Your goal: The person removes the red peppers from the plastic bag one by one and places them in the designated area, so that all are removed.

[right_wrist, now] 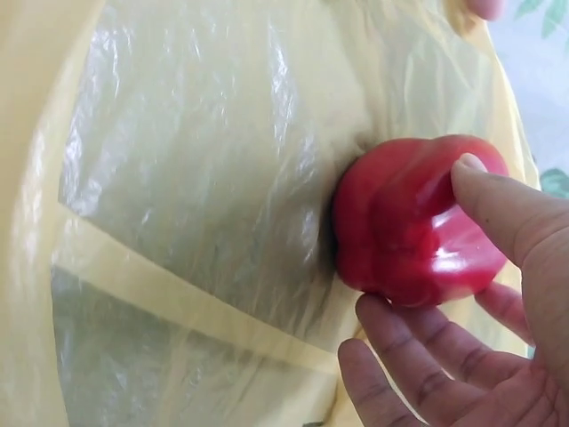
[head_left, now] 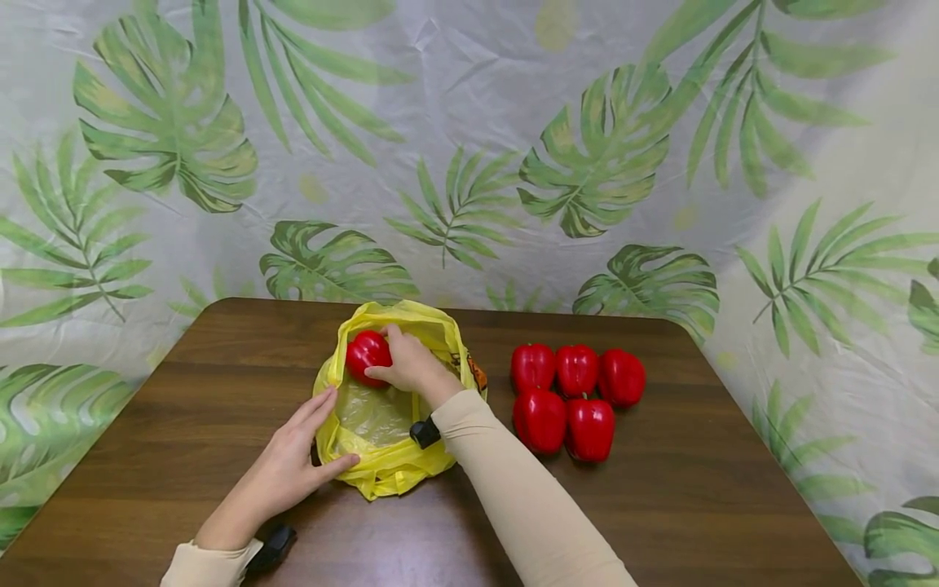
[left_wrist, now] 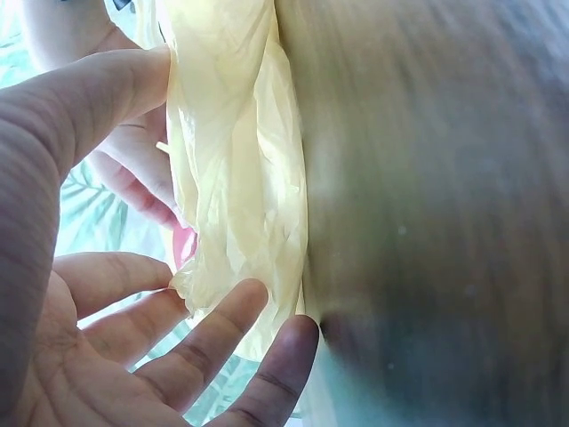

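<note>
My right hand (head_left: 414, 367) reaches into a yellow plastic bag (head_left: 396, 481) that stands with its mouth wide. It holds a red bell pepper (right_wrist: 418, 222) between thumb and fingers, near the bag's left inner wall. Seen from the head, that pepper (head_left: 367, 357) lies inside the rim. My left hand (head_left: 289, 456) rests against the bag's near left side, fingers spread and nearly straight, with the thumb at the front rim. In the left wrist view its fingertips (left_wrist: 244, 298) touch the crumpled plastic of the bag (left_wrist: 236, 160).
Several more red bell peppers (head_left: 539, 420) sit close together in two rows on the brown wooden table (head_left: 697, 489), right of the bag. A cloth with a leaf print (head_left: 469, 122) hangs behind the table's far edge.
</note>
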Demonstrator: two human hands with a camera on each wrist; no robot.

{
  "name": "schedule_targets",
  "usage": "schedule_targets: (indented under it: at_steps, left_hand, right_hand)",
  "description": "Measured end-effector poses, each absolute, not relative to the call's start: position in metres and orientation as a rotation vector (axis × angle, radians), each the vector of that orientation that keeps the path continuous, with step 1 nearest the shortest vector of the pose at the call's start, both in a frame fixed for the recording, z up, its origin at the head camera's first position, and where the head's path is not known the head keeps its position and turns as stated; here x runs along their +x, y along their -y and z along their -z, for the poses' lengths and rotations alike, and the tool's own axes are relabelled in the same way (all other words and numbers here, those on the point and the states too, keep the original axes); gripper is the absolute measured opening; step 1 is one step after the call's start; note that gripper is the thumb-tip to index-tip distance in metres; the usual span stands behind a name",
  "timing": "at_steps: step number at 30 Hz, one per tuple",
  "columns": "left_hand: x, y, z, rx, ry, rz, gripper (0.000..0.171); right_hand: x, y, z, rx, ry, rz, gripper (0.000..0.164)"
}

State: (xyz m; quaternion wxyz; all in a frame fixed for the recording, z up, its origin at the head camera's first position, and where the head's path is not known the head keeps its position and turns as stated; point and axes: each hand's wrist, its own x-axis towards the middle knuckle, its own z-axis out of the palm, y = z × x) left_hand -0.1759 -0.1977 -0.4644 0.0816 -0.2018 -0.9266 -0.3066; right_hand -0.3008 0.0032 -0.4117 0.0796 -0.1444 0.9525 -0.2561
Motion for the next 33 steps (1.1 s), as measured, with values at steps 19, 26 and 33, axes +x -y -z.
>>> schedule_targets:
  at_steps: [19,26,33]
  left_hand:
    - [-0.175,0.197,0.464,-0.604,2.769,0.91,0.097]
    - [-0.175,0.197,0.463,-0.606,2.767,0.913,0.097]
    - [-0.175,0.197,0.463,-0.61,2.766,0.914,0.097]
  right_hand:
    - [-0.303,-0.023,0.403,-0.476,-2.757,0.673,0.078]
    - [-0.299,-0.034,0.394,-0.518,-2.671,0.662,0.081]
    - [-0.297,-0.039,0.389,-0.523,-2.621,0.66,0.082]
